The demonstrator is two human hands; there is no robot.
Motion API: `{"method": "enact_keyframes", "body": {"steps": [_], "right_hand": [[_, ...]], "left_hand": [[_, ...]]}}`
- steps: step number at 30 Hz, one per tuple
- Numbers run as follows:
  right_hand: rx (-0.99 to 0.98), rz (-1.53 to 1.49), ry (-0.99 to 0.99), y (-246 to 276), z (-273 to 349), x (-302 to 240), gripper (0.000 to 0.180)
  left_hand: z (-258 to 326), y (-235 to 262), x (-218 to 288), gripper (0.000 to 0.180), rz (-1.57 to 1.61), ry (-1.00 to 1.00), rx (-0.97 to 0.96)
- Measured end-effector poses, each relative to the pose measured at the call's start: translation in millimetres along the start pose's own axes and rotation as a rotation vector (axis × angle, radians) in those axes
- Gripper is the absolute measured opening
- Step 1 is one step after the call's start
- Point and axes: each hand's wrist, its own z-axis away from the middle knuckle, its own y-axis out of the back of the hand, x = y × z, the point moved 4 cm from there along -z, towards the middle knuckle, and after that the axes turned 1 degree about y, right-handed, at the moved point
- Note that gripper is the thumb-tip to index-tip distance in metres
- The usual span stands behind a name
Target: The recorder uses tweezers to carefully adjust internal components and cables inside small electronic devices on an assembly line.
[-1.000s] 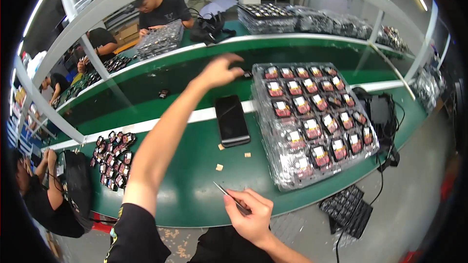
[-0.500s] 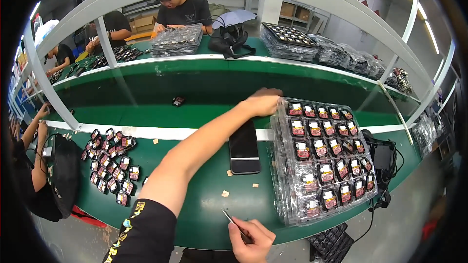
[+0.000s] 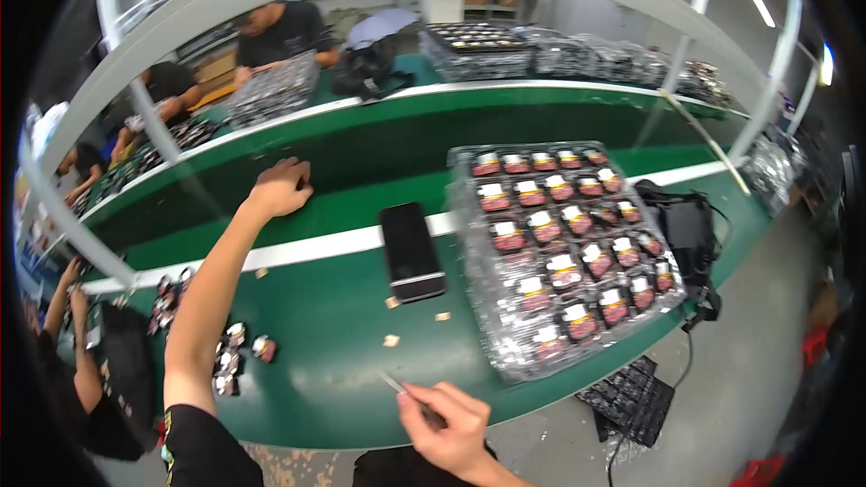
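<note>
My left hand (image 3: 281, 188) is stretched far out over the sunken green strip behind the white rail. Its fingers curl downward, and what may lie in them is hidden. My right hand (image 3: 448, 419), low in the middle, is closed round slim metal tweezers (image 3: 393, 383) that point up and to the left. To its right stands a stack of clear plastic trays (image 3: 469, 243), the top one filled with rows of small black units with white, yellow and red labels (image 3: 562, 269). More such loose units (image 3: 263, 348) lie under and beside my left forearm.
A black phone (image 3: 412, 252) lies across the white rail. Small tan paper bits (image 3: 391, 341) are scattered near it. Beyond the trays sits a black bag (image 3: 681, 225) with cables. Across the bench a person (image 3: 284, 36) works beside stacked trays (image 3: 275, 90). Dark trays (image 3: 631, 401) lie on the floor.
My left hand has left the edge of the tray stack and swung left over the sunken strip, where a loose unit lay. My right hand still holds the tweezers. The whole view has shifted.
</note>
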Motion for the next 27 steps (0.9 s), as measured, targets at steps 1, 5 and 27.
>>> {"method": "enact_keyframes", "body": {"steps": [1, 5, 27], "right_hand": [[-0.013, 0.015, -0.003, 0, 0, -1, 0.014], [-0.042, -0.018, 0.017, 0, 3, 4, 0.018], [-0.079, -0.019, 0.063, -4, 7, 10, 0.015]], "left_hand": [[12, 1, -14, 0.022, 0.000, 0.004, 0.036], [58, 12, -43, 0.025, 0.100, 0.018, 0.010], [249, 67, 31, 0.055, 0.018, -0.133, 0.159]]}}
